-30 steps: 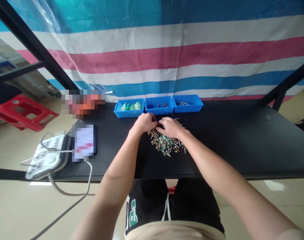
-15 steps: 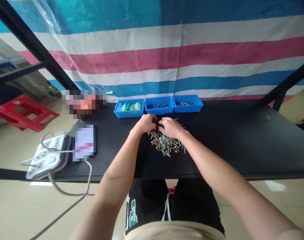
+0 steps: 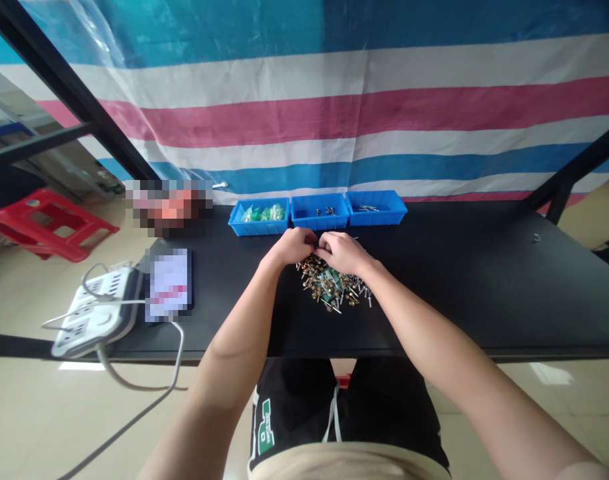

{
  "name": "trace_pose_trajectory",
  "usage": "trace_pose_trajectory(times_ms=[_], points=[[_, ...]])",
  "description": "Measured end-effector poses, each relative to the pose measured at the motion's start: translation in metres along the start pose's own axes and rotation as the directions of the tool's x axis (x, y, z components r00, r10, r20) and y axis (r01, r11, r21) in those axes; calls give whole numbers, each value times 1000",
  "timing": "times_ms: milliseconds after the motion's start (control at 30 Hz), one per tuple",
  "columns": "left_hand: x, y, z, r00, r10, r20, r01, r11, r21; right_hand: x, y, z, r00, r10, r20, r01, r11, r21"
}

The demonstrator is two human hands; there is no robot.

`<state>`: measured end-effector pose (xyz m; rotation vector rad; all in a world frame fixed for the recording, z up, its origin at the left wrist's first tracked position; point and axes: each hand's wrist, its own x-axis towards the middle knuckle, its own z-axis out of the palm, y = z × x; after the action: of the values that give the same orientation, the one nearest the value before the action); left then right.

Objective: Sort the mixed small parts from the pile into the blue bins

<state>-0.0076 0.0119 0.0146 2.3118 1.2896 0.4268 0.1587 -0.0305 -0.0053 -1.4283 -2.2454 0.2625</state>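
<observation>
A heap of small mixed hardware (image 3: pixel 331 288), brass screws, silver pins and green plastic bits, lies on the black table (image 3: pixel 464 287). My left hand (image 3: pixel 291 245) and my right hand (image 3: pixel 343 252) meet at the heap's far edge, fingers curled and pinched together over the parts. What the fingertips hold is too small to make out. Just beyond the hands stand three blue bins in a row: the left bin (image 3: pixel 259 217) with green pieces, the middle bin (image 3: pixel 320 211) with a few screws, the right bin (image 3: pixel 377 206) with silver pins.
A phone (image 3: pixel 169 283) lies at the table's left end, with a white power strip (image 3: pixel 97 313) and its cable hanging off the edge. A red stool (image 3: pixel 47 223) stands on the floor to the left. A striped tarp hangs behind the table.
Both hands have drawn slightly closer together and shifted a little away from me at the heap's far edge. Nothing else has moved.
</observation>
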Motion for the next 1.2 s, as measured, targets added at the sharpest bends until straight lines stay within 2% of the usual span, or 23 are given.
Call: trace_pose_trajectory(times_ms=[200, 333, 433, 633, 733, 900, 1033, 1200], points=[[0, 2, -1, 998, 15, -63, -16, 1000, -17, 3, 10, 6, 983, -45, -181, 63, 993, 99], [-1, 6, 1, 983, 44, -178, -67, 990, -124, 7, 16, 10, 940, -5, -342, 78, 976, 201], [-1, 8, 5, 962, 89, -257, -149, 963, -224, 7, 17, 10, 908, -7, -418, 79, 984, 157], [0, 9, 11, 926, 174, -336, -291, 896, -337, 6, 15, 9, 854, -32, -519, 82, 994, 73], [-1, 11, 13, 915, 181, -361, -311, 885, -346, 6, 16, 11, 831, -6, -557, 66, 994, 88], [-2, 13, 16, 924, 167, -344, -302, 871, -388, 6, 18, 13, 809, -25, -588, 102, 990, 99], [0, 13, 19, 925, 157, -346, -303, 854, -423, 6, 18, 14, 812, -41, -582, 119, 988, 96], [1, 11, 19, 925, 111, -364, -262, 880, -397, 6, 16, 13, 827, -20, -562, 80, 993, 82]])
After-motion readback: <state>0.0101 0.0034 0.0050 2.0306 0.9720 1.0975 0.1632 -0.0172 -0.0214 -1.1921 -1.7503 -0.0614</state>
